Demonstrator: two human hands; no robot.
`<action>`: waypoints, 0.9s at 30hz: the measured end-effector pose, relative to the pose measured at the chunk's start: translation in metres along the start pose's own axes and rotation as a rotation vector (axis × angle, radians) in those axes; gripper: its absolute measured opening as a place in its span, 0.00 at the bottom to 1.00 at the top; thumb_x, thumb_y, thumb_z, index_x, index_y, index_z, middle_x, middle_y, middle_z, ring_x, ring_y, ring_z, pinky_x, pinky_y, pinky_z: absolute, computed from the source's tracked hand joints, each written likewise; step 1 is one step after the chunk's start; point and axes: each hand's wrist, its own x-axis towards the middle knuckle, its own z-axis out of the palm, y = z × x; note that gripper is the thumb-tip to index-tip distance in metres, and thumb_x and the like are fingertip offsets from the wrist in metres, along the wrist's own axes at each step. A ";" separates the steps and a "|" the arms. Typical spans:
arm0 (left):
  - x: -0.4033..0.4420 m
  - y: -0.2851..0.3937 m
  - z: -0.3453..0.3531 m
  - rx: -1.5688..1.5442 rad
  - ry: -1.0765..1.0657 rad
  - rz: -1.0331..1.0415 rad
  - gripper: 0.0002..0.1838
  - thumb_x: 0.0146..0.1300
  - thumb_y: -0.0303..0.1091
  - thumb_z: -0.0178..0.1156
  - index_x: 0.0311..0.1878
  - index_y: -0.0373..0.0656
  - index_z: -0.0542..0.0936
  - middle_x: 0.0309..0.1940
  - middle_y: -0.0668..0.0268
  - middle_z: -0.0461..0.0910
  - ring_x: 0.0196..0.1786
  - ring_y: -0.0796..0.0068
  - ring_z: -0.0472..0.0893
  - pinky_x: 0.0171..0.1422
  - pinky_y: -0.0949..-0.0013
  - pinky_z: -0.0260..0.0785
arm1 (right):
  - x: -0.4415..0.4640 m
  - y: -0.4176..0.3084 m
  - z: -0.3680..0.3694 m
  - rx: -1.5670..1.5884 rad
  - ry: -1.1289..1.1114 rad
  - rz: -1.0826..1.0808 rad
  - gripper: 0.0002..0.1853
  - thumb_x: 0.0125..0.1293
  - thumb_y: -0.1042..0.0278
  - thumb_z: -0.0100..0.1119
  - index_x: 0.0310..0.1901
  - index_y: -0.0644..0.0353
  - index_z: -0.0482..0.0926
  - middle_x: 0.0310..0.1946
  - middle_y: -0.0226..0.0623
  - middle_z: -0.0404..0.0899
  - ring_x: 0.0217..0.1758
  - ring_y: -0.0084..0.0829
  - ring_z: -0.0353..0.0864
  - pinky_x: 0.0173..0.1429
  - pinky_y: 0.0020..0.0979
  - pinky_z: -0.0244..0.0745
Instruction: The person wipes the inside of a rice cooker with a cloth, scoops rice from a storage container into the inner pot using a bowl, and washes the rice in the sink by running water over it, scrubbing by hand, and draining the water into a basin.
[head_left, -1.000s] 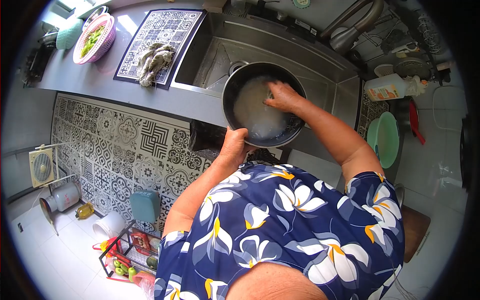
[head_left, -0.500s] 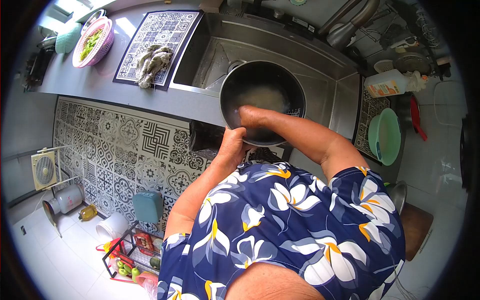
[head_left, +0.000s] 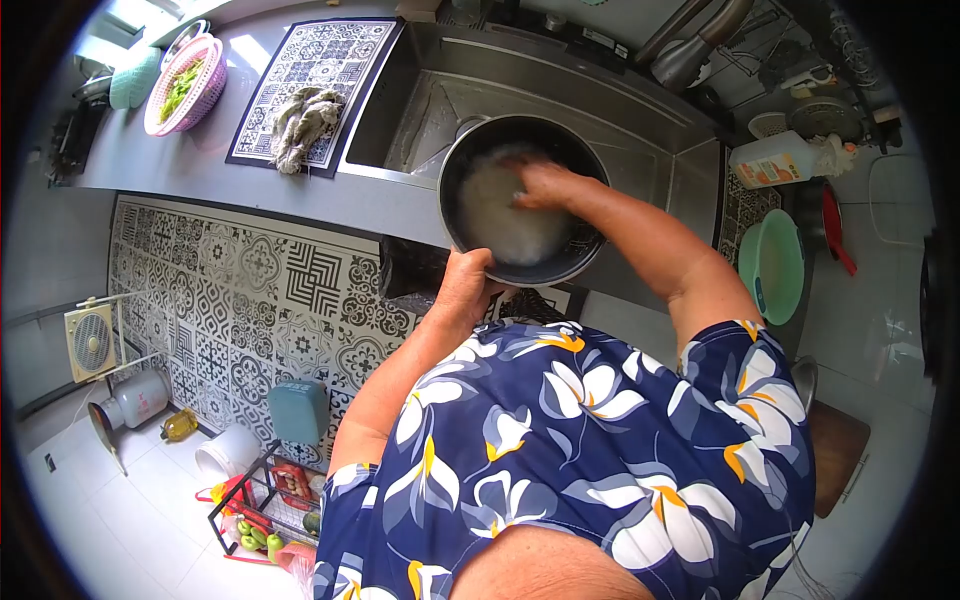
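A round dark pot point(head_left: 583, 245) is held over the front edge of the steel sink point(head_left: 430, 110). Cloudy whitish water point(head_left: 500, 215) fills its bottom; whatever lies under the surface is too murky to make out. My left hand point(head_left: 467, 282) grips the pot's near rim, thumb on top. Inside the pot, toward its far right side, my right hand point(head_left: 545, 186) dips its fingertips into the water, and those fingers are partly hidden.
On the counter at left lie a patterned mat point(head_left: 335, 50), a crumpled cloth point(head_left: 303, 128) and a pink basket of greens point(head_left: 190, 90). A faucet point(head_left: 690, 60) rises behind the sink. At right are a white jug point(head_left: 775, 160) and a green basin point(head_left: 772, 265).
My right hand swept to the pot's near left side, then back up to the far right. My left hand stays on the rim. The pot has shifted slightly.
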 end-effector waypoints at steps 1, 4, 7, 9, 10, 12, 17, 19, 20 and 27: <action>0.000 0.001 0.000 -0.002 -0.001 0.004 0.22 0.46 0.23 0.46 0.48 0.28 0.70 0.40 0.53 0.76 0.41 0.59 0.80 0.44 0.51 0.79 | -0.005 0.008 0.007 -0.063 -0.026 0.004 0.47 0.45 0.54 0.68 0.67 0.57 0.56 0.61 0.59 0.62 0.67 0.51 0.59 0.69 0.42 0.57; 0.000 0.001 -0.001 0.005 -0.010 -0.003 0.21 0.46 0.23 0.46 0.47 0.28 0.71 0.39 0.53 0.76 0.41 0.59 0.80 0.44 0.51 0.78 | -0.019 0.007 0.028 0.003 -0.180 0.116 0.48 0.44 0.54 0.69 0.65 0.63 0.57 0.61 0.59 0.61 0.65 0.53 0.61 0.68 0.40 0.59; 0.004 -0.002 -0.005 0.013 -0.007 -0.013 0.21 0.46 0.24 0.47 0.47 0.29 0.71 0.39 0.53 0.76 0.41 0.59 0.80 0.45 0.51 0.78 | -0.027 -0.022 0.042 0.026 -0.268 0.088 0.48 0.44 0.56 0.69 0.65 0.66 0.56 0.58 0.59 0.66 0.61 0.54 0.67 0.64 0.39 0.64; 0.004 -0.004 -0.005 0.013 0.002 -0.016 0.21 0.46 0.24 0.47 0.47 0.29 0.72 0.39 0.53 0.76 0.42 0.59 0.80 0.45 0.52 0.78 | -0.015 -0.035 0.050 0.086 -0.275 0.068 0.42 0.46 0.57 0.68 0.62 0.67 0.61 0.54 0.59 0.70 0.58 0.53 0.70 0.60 0.39 0.67; 0.003 -0.004 -0.004 0.005 0.003 -0.015 0.21 0.46 0.24 0.47 0.47 0.30 0.72 0.39 0.53 0.76 0.42 0.59 0.80 0.46 0.52 0.78 | -0.008 -0.040 0.057 0.146 -0.282 0.045 0.37 0.48 0.59 0.66 0.59 0.67 0.66 0.50 0.58 0.73 0.54 0.51 0.74 0.57 0.39 0.70; 0.003 -0.004 -0.005 0.000 0.006 -0.013 0.21 0.46 0.24 0.47 0.47 0.30 0.72 0.39 0.54 0.76 0.42 0.59 0.80 0.46 0.52 0.78 | 0.025 -0.029 0.093 0.303 -0.184 0.038 0.28 0.49 0.60 0.63 0.51 0.66 0.72 0.43 0.55 0.77 0.50 0.48 0.77 0.51 0.40 0.73; 0.006 -0.005 -0.006 -0.083 -0.034 -0.019 0.30 0.43 0.21 0.46 0.56 0.37 0.63 0.42 0.56 0.73 0.40 0.60 0.80 0.39 0.56 0.80 | 0.020 -0.052 0.057 0.865 -0.242 0.220 0.14 0.58 0.65 0.54 0.41 0.65 0.78 0.39 0.53 0.79 0.45 0.43 0.80 0.44 0.41 0.75; 0.003 -0.001 -0.002 -0.076 -0.039 -0.036 0.30 0.43 0.21 0.45 0.56 0.37 0.63 0.43 0.55 0.73 0.40 0.60 0.81 0.38 0.57 0.81 | 0.022 -0.045 0.044 -0.424 0.044 -0.318 0.14 0.61 0.63 0.52 0.42 0.64 0.79 0.36 0.52 0.80 0.40 0.44 0.81 0.42 0.43 0.75; 0.001 0.001 -0.001 -0.069 -0.037 -0.048 0.30 0.43 0.20 0.45 0.56 0.36 0.63 0.44 0.54 0.72 0.40 0.59 0.81 0.38 0.58 0.81 | 0.017 -0.041 0.040 -0.425 0.042 -0.314 0.14 0.61 0.63 0.52 0.42 0.64 0.79 0.36 0.52 0.80 0.40 0.44 0.81 0.42 0.43 0.75; -0.002 0.005 0.001 0.008 -0.028 -0.020 0.23 0.46 0.24 0.47 0.49 0.28 0.69 0.42 0.52 0.74 0.44 0.57 0.79 0.47 0.52 0.78 | -0.013 0.005 0.001 -0.033 0.182 0.118 0.24 0.61 0.58 0.52 0.55 0.65 0.69 0.48 0.54 0.75 0.54 0.50 0.74 0.55 0.44 0.71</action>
